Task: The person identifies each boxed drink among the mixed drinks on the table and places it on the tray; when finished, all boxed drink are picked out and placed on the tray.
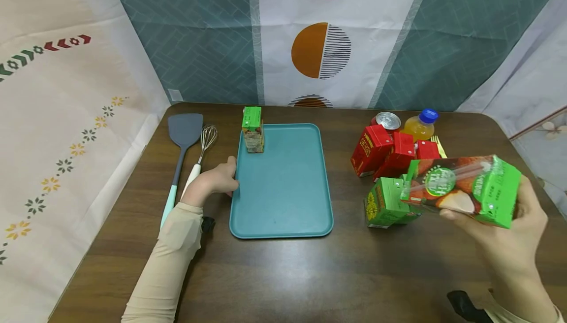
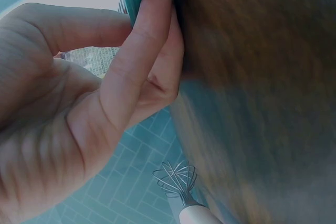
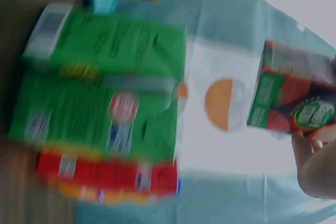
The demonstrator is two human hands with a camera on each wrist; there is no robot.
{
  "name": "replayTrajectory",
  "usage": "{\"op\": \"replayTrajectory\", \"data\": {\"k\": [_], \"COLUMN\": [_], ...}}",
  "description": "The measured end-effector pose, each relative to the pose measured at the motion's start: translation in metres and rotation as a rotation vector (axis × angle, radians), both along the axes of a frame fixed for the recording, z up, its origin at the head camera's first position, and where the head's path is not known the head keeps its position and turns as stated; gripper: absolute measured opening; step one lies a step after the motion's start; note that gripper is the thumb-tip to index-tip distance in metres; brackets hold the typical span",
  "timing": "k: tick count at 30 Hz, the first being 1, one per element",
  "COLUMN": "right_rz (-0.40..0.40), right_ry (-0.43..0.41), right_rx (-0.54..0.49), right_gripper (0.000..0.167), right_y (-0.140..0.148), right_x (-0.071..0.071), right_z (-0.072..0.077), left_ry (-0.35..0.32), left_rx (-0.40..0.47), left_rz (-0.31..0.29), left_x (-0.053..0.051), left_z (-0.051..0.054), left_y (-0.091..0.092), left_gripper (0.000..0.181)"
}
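My left hand pinches the left rim of a teal tray; the left wrist view shows thumb and fingers at the tray's edge. In my right hand is a juice carton with green ends and pictures of fruit, held tilted on its side above the table's right part. The right wrist view also shows this carton, gripped at its far end. Another green-topped drink carton stands upright at the tray's back left corner. Green cartons stand just left of and below the held one.
Behind the green cartons are red boxes, a can, a bottle with a blue cap and a yellow fork. A spatula and a whisk lie left of the tray. Patterned cloth hangs behind the table.
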State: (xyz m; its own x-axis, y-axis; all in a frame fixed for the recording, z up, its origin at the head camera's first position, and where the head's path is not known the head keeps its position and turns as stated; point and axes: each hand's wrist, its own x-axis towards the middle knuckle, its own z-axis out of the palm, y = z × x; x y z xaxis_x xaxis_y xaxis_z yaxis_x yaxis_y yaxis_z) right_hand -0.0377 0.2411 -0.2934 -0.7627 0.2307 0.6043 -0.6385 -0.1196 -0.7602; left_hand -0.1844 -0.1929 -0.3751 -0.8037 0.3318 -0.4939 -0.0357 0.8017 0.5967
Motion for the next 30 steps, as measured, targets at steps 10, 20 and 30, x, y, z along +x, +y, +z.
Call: {"op": "replayTrajectory", "data": {"k": [10, 20, 30], "right_rz": [0.060, 0.100, 0.141], "right_ry": [-0.275, -0.498, -0.636], "right_rx": [-0.011, 0.117, 0.309], "right_gripper": [0.069, 0.069, 0.084], "right_y": [-0.065, -0.141, -0.193], "right_x": [-0.031, -0.076, -0.138], "right_z": [0.006, -0.008, -0.042], "left_ry": [0.002, -0.006, 0.006], "left_rx": [-0.003, 0.002, 0.007], "left_rz": [0.001, 0.001, 0.006], "left_x": [0.004, 0.002, 0.001], "left_z": [-0.002, 0.002, 0.002], "left_y": [0.001, -0.004, -0.001], "left_gripper": [0.077, 0.076, 0.075]}}
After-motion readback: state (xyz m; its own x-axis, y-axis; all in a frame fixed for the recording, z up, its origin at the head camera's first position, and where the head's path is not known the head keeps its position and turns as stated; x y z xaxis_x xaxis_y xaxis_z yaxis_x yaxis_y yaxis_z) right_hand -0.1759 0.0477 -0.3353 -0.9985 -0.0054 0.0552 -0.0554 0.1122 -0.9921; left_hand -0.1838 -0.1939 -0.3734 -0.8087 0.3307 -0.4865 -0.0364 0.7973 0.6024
